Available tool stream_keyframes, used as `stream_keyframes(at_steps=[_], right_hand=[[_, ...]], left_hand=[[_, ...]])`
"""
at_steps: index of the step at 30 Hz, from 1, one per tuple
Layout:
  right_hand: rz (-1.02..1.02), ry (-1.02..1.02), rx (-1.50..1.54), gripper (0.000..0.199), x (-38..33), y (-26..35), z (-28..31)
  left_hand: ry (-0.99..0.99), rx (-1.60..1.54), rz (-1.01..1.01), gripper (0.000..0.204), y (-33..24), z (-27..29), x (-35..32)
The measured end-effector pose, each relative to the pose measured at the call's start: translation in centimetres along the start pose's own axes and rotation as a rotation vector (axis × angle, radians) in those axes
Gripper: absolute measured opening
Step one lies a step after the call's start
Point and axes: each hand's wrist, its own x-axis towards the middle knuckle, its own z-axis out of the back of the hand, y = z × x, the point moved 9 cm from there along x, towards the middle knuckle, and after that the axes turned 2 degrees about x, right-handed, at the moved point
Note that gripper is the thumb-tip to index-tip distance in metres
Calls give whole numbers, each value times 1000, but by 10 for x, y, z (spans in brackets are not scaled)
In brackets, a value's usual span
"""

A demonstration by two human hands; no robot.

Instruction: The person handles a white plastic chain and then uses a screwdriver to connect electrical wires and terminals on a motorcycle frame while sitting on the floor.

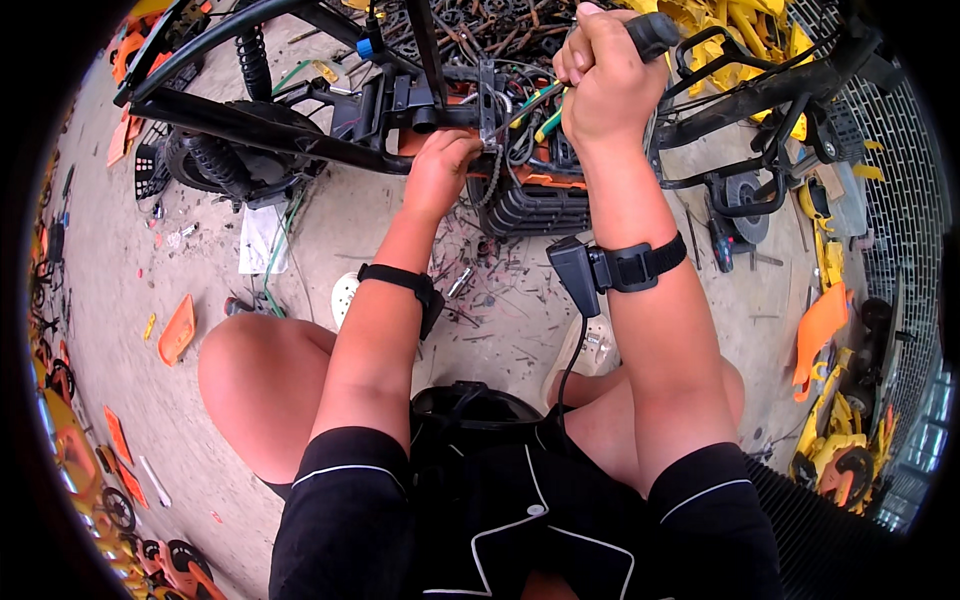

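Observation:
My right hand [612, 85] is raised in a fist around a tool with a thick black handle [652, 36]. A thin dark shaft [535, 105] slants from that fist down toward an upright perforated metal bracket [488, 100]. Close to the bracket's lower end, my left hand [445, 168] has its fingers curled in at the black tubular vehicle frame [290, 138]; what they pinch is hidden. A chain [492, 178] hangs just beside those fingers. Yellow-green handles [548, 124] show below the shaft, beside a black crate [540, 208] holding tangled cables.
A wheel with coil springs [228, 165] stands at the left under the frame. A power drill [721, 240] and a grey disc [748, 194] lie at the right. Metal scrap [500, 30] and yellow plastic parts [745, 30] are heaped behind. An orange panel [178, 328] lies on the floor.

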Motion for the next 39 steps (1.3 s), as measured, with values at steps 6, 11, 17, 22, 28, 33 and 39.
stream_keyframes(at_steps=[6,11,17,22,28,33,39], right_hand=[[-31,59,-78,20,2,-8,-2],[-112,176,-36,20,8,-15,-11],[-253,324,29,19,31,-34,-22],[-283,383,-11,23,41,-55,-44],[-340,372,-58,27,54,-75,-46],[-302,308,-58,28,53,-66,-37],[-224,279,-12,11,40,-64,-36]], left_hand=[[-10,-21,0,18,2,-2,0],[-17,-12,12,18,4,-2,-2],[24,-46,45,18,8,-7,2],[28,-96,92,18,15,-8,1],[82,-170,210,18,19,-11,0],[-306,-207,192,22,-25,55,43],[-513,-263,-52,42,-135,130,140]])
